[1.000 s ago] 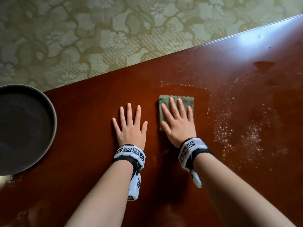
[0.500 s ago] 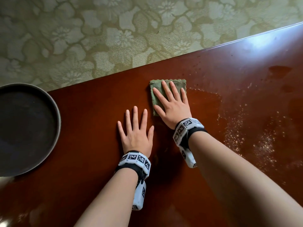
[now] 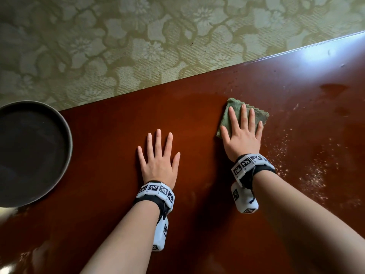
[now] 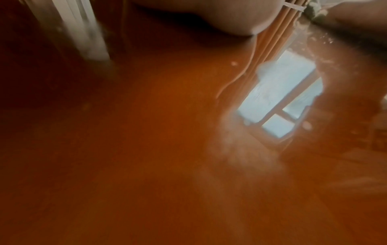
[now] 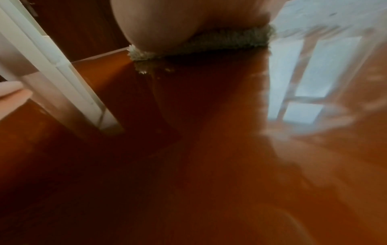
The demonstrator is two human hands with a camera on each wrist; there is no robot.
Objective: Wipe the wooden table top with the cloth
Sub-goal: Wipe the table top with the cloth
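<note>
Green scalloped cloth (image 3: 235, 113) under flat right hand (image 3: 242, 139)

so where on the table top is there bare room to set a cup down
Bare wood lies between the dark round pan and the left hand, and along the far table edge above that hand. Right of the cloth under the right hand, crumbs and wet marks crowd the surface.

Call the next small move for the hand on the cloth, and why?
Probably slide the right hand and the green cloth it presses flat toward the person's right and nearer side, into the pale crumbs scattered on the wooden table top. That patch looks unwiped, while the surface beside the flat left hand shows no crumbs.
</note>
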